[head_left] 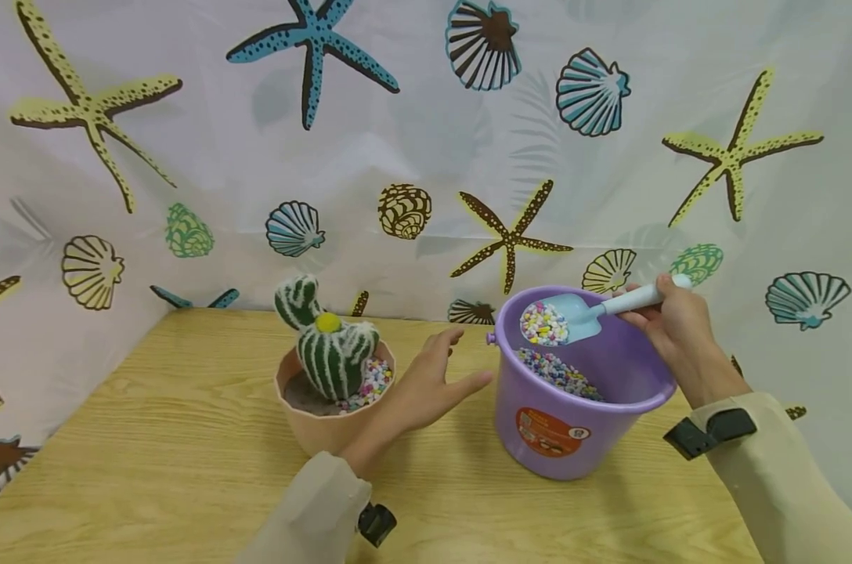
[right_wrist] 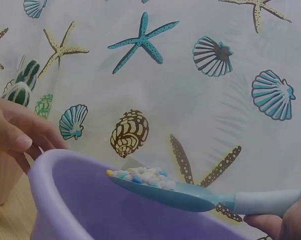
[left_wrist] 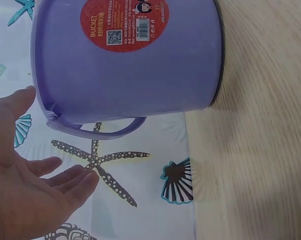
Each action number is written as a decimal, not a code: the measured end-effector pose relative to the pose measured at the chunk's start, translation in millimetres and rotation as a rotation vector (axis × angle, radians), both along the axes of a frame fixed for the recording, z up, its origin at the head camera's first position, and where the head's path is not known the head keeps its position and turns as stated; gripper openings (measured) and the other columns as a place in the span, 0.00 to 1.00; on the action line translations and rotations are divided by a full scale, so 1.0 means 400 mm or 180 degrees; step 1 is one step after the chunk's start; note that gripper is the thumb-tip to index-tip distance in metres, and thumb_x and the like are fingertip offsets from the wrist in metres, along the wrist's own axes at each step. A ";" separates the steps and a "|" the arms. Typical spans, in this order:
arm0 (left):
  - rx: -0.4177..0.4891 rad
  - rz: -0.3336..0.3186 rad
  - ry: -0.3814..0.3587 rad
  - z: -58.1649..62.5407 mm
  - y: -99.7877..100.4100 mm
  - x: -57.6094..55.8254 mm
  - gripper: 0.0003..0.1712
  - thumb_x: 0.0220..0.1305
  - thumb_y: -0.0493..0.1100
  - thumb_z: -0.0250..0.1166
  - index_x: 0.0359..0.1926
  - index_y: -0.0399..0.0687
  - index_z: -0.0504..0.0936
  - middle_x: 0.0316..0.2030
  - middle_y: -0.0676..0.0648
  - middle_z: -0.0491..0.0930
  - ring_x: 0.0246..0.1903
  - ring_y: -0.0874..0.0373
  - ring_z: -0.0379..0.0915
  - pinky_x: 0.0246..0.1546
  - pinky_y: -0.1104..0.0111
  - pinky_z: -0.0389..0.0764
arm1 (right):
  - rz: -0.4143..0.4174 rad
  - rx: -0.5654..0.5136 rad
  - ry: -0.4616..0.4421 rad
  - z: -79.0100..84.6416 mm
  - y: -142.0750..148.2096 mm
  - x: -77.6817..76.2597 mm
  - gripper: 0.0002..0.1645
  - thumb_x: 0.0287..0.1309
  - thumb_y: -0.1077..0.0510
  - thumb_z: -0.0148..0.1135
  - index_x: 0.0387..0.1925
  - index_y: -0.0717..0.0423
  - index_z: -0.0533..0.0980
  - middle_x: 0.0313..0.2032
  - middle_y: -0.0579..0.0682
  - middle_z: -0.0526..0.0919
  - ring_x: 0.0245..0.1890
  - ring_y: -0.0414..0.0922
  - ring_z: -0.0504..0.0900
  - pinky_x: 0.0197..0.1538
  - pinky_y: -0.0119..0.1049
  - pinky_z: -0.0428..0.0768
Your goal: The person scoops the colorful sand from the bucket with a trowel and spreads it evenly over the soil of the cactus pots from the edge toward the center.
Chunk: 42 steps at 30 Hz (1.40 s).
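My right hand (head_left: 680,329) grips the pale handle of a light blue scoop (head_left: 586,313), holding it level over the mouth of a purple bucket (head_left: 567,439). A heap of multicoloured pebbles (right_wrist: 146,177) lies in the scoop's blade. More pebbles (head_left: 558,374) cover the bottom of the bucket. With thumb and fingers spread, my left hand (head_left: 426,384) hovers between the bucket and a peach pot (head_left: 313,427), holding nothing. A green cactus (head_left: 334,364) with a yellow top stands in the pot, coloured pebbles (head_left: 370,384) on its right side and bare grey-brown filling on its left.
Pot and bucket stand on a wood-grain table (head_left: 186,470). Behind it hangs a white curtain (head_left: 426,133) printed with starfish and shells. The bucket's purple handle (left_wrist: 115,132) hangs down along its side. Black straps (head_left: 711,432) circle both sleeves.
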<state>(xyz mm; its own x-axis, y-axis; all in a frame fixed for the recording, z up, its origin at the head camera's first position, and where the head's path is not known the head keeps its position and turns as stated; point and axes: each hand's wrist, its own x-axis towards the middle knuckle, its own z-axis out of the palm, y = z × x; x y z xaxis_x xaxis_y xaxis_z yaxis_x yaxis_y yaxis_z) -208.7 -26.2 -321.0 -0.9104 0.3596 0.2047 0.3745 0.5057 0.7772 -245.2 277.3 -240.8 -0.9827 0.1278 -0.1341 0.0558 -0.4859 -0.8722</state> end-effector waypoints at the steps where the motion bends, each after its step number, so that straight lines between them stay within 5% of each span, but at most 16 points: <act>1: -0.0004 0.0003 0.0016 0.000 -0.004 0.003 0.46 0.63 0.58 0.62 0.73 0.43 0.52 0.70 0.37 0.57 0.69 0.43 0.55 0.66 0.48 0.62 | -0.0015 -0.0004 0.0000 0.001 -0.004 -0.002 0.35 0.72 0.48 0.31 0.75 0.46 0.35 0.44 0.53 0.70 0.60 0.52 0.70 0.66 0.45 0.59; 4: 0.0024 -0.0003 0.0052 0.001 -0.014 0.014 0.45 0.63 0.57 0.62 0.72 0.41 0.54 0.68 0.37 0.59 0.67 0.43 0.58 0.64 0.49 0.64 | -0.0029 -0.0036 0.0017 0.003 -0.017 -0.007 0.35 0.72 0.48 0.30 0.74 0.47 0.34 0.47 0.54 0.66 0.68 0.54 0.58 0.68 0.46 0.56; 10: 0.0051 -0.0001 0.0098 0.004 -0.031 0.037 0.40 0.64 0.53 0.62 0.69 0.39 0.59 0.63 0.37 0.65 0.62 0.43 0.63 0.60 0.51 0.69 | -0.0051 -0.0162 0.0017 0.004 -0.036 -0.011 0.32 0.72 0.50 0.28 0.74 0.44 0.39 0.48 0.55 0.65 0.53 0.47 0.71 0.68 0.48 0.56; 16: 0.0018 0.0039 0.0127 0.006 -0.050 0.058 0.38 0.64 0.51 0.63 0.67 0.39 0.61 0.61 0.37 0.66 0.60 0.44 0.65 0.59 0.51 0.69 | -0.0077 -0.0207 0.0012 0.012 -0.059 -0.012 0.30 0.72 0.49 0.30 0.72 0.44 0.42 0.49 0.56 0.64 0.58 0.49 0.67 0.68 0.49 0.57; 24: -0.0100 0.0103 0.0210 0.007 -0.079 0.077 0.34 0.62 0.49 0.64 0.63 0.38 0.65 0.47 0.40 0.71 0.47 0.49 0.68 0.48 0.58 0.73 | -0.0023 -0.0193 0.0063 0.019 -0.097 -0.011 0.14 0.73 0.49 0.30 0.53 0.49 0.55 0.50 0.59 0.61 0.52 0.52 0.71 0.67 0.50 0.58; 33: -0.0168 0.0175 0.0214 0.015 -0.117 0.100 0.33 0.63 0.52 0.64 0.63 0.41 0.65 0.48 0.43 0.72 0.48 0.50 0.69 0.48 0.57 0.73 | 0.0071 -0.0196 0.0029 0.027 -0.163 0.005 0.30 0.73 0.49 0.28 0.71 0.51 0.43 0.50 0.57 0.62 0.71 0.57 0.55 0.69 0.47 0.59; 42: -0.0082 0.0087 0.0212 0.015 -0.144 0.122 0.29 0.64 0.50 0.63 0.61 0.41 0.68 0.48 0.42 0.73 0.45 0.50 0.72 0.43 0.60 0.77 | 0.0017 -0.0341 -0.0015 0.021 -0.200 0.010 0.14 0.73 0.52 0.32 0.56 0.46 0.57 0.55 0.60 0.61 0.70 0.57 0.57 0.69 0.50 0.59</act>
<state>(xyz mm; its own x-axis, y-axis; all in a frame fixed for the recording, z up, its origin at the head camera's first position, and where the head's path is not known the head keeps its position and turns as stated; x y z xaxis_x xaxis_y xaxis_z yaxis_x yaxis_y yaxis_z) -159.9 -83.7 -315.1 -0.9046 0.3409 0.2560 0.4107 0.5361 0.7376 -241.4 197.2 -232.4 -0.9826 0.1072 -0.1515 0.0628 -0.5761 -0.8149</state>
